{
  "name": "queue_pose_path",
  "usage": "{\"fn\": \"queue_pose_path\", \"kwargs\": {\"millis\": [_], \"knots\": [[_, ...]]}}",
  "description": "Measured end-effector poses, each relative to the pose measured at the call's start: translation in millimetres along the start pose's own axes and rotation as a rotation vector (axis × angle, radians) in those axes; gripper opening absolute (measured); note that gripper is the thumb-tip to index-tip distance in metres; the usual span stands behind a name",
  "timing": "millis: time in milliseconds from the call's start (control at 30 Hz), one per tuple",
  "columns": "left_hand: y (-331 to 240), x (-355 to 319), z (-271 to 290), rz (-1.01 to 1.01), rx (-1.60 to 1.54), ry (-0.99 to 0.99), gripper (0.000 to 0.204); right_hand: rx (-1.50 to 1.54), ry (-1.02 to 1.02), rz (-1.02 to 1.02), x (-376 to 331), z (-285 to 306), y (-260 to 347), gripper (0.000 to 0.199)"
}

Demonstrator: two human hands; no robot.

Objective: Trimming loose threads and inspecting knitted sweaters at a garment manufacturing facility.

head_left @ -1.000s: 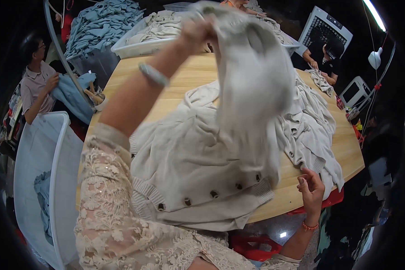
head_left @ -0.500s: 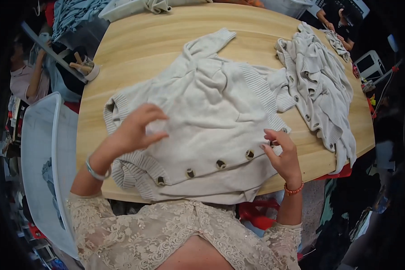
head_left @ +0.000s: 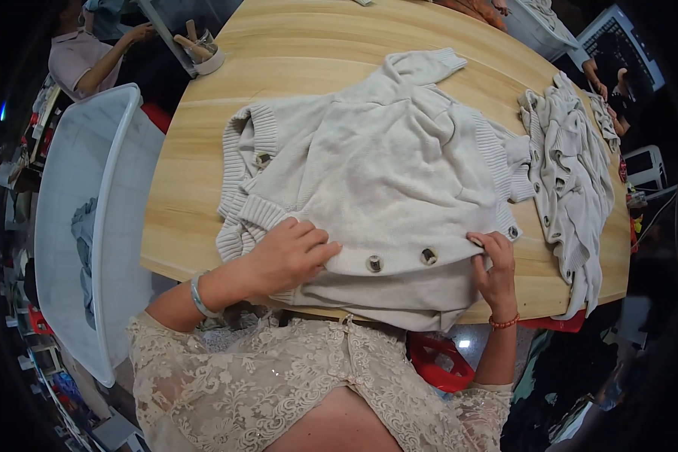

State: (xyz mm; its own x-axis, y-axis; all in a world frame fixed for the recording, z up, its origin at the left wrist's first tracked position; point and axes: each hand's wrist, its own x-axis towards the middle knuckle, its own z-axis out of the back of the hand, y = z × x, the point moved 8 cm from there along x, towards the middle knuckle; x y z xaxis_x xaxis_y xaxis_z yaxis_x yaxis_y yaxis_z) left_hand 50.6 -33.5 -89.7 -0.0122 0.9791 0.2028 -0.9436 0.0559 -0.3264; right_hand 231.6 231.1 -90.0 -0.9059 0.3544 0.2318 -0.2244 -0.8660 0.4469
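A cream knit cardigan (head_left: 399, 188) lies spread on the wooden table, wrinkled, with ribbed cuffs and hem and dark buttons along its near edge. My left hand (head_left: 297, 256) is closed on that buttoned edge, hiding part of it, thumb pointing right. At the edge's right end, my right hand (head_left: 495, 271) pinches the knit between thumb and fingers. Another layer of the garment shows below the buttoned edge and hangs slightly over the table's front. The ribbed hem (head_left: 233, 173) lies bunched on the left with a button showing, and one sleeve (head_left: 426, 66) points away from me.
More cream buttoned knitwear (head_left: 569, 181) is heaped on the table's (head_left: 196, 218) right side. A white plastic tub (head_left: 120, 181) with grey-blue cloth stands on the left. A small tool holder (head_left: 207, 64) sits at the far left edge; a red stool (head_left: 438, 361) is below. Other people sit across.
My left hand has come down from above the knit and closed on its buttoned edge. My right hand has closed on the edge's right part. The whole view has shifted.
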Motion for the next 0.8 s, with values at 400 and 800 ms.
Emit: {"fn": "queue_pose_path", "kwargs": {"millis": [400,800], "knots": [[194.5,42.5,169.4,0.464,-0.594,-0.675,0.022,-0.425,-0.355,-0.033,128.9,87.9,-50.7,0.034],[80.8,-26.3,49.3,0.446,-0.029,-0.202,0.046,-0.528,-0.249,-0.134,80.0,46.8,-104.5,0.031]]}}
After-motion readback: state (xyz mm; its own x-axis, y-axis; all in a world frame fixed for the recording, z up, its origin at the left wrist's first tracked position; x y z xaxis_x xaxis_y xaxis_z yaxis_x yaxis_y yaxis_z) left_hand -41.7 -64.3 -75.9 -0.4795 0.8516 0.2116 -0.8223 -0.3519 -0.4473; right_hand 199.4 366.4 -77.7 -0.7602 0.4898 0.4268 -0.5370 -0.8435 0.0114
